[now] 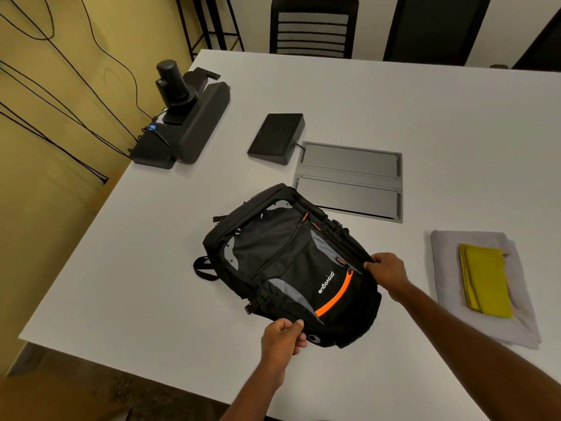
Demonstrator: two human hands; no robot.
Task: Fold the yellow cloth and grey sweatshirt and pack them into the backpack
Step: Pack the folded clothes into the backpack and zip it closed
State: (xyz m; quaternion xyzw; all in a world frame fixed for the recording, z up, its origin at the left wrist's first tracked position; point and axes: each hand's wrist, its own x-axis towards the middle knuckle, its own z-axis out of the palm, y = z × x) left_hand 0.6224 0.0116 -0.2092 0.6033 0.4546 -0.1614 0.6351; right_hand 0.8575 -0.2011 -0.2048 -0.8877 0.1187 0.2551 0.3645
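Observation:
A black backpack (pixel 282 256) with grey panels and an orange zip stripe lies flat in the middle of the white table (pixel 121 268). My left hand (pixel 283 338) pinches its near edge. My right hand (pixel 387 273) grips its right edge, fingers curled on the fabric. To the right, the grey sweatshirt (pixel 440 268) lies folded flat. The yellow cloth (pixel 485 281) rests folded on top of it. Neither hand touches the clothes.
A black conference camera and speaker bar (pixel 188 117) stand at the table's far left, with cables running down the wall. A black box (pixel 277 138) and a grey cable hatch (pixel 349 180) sit behind the backpack. A black chair (pixel 312 28) stands beyond the far edge.

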